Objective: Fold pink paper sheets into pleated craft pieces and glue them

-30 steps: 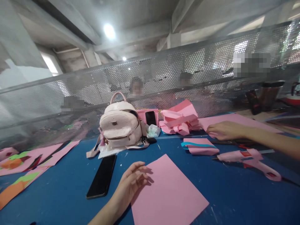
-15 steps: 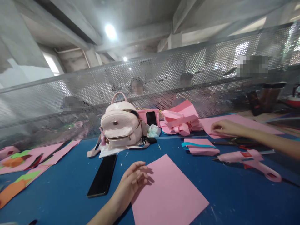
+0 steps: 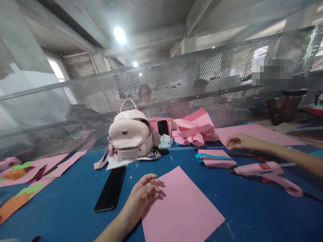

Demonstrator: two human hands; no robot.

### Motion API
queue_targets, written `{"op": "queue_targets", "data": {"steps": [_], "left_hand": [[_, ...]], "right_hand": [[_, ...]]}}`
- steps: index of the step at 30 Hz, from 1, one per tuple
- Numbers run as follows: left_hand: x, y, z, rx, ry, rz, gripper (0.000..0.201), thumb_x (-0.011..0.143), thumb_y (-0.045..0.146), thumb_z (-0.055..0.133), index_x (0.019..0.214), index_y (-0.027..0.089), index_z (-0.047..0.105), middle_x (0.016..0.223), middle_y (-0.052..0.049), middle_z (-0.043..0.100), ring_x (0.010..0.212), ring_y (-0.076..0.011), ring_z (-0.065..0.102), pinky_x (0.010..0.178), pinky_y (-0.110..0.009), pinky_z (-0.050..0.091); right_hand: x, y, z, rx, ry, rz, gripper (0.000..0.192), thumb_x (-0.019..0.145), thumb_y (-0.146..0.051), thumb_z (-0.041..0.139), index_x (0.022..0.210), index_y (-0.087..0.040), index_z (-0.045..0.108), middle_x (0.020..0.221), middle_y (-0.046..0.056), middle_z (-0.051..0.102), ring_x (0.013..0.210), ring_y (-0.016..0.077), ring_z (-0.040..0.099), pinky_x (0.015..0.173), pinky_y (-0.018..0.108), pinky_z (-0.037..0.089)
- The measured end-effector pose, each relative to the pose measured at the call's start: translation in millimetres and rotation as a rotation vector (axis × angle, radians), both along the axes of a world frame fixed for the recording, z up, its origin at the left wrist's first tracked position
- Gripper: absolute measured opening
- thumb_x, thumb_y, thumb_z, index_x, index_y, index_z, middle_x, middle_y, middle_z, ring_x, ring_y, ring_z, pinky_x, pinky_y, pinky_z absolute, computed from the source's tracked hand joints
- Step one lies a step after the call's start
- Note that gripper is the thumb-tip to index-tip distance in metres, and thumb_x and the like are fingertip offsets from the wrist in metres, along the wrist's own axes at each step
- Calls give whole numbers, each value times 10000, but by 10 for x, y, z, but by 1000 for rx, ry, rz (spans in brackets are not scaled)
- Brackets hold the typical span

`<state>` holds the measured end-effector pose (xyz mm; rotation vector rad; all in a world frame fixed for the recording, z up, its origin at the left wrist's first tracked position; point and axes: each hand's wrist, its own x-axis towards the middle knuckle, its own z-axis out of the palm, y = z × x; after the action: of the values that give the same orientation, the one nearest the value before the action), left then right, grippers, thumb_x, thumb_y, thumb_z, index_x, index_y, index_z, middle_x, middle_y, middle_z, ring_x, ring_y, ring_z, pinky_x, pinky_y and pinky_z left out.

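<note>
Big blue table (image 3: 63,205) first, then the large pink sheet (image 3: 259,131) far right, where our right hand (image 3: 238,141) sits loosely curled at its near edge, grasping nothing we can make out. Our left hand (image 3: 141,198), relaxed and open, rests fingertips on the near pink sheet (image 3: 180,206). One careless sweep rightward could knock the pink glue gun (image 3: 267,171); the black phone (image 3: 111,189) beside our left hand could get shoved.

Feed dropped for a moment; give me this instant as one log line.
left hand: fingertips on near flat pink paper sheet | right hand: fingers curled, at far pink paper sheet edge | black phone: lying left
</note>
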<state>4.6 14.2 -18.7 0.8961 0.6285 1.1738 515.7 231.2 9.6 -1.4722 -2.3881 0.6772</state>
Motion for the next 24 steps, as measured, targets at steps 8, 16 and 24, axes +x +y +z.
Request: {"op": "queue_targets", "data": {"steps": [8,16,24], "left_hand": [[34,-36,78,-12,-5,6,226,877,245,662,1083,156,636,1050,-119,687,824,-194,672,785,-341,515],[31,-27,73,-11,-11,9,252,863,285,681,1079,160,644,1038,-115,690,817,-199,676,776,-337,517],[9,-11,30,-3,-5,-5,204,906,250,615,1088,164,648,1036,-105,696,829,-188,673,782,-322,517]], "right_hand": [[23,4,-35,-33,7,50,252,904,-394,615,928,-145,643,921,25,663,882,200,631,839,393,501],[19,6,-40,-35,-14,44,244,912,-395,607,918,-154,643,911,21,666,874,193,633,848,393,497],[-3,-22,-12,-24,-40,35,233,914,-388,601,912,-159,637,899,17,654,850,187,622,822,375,498]]}}
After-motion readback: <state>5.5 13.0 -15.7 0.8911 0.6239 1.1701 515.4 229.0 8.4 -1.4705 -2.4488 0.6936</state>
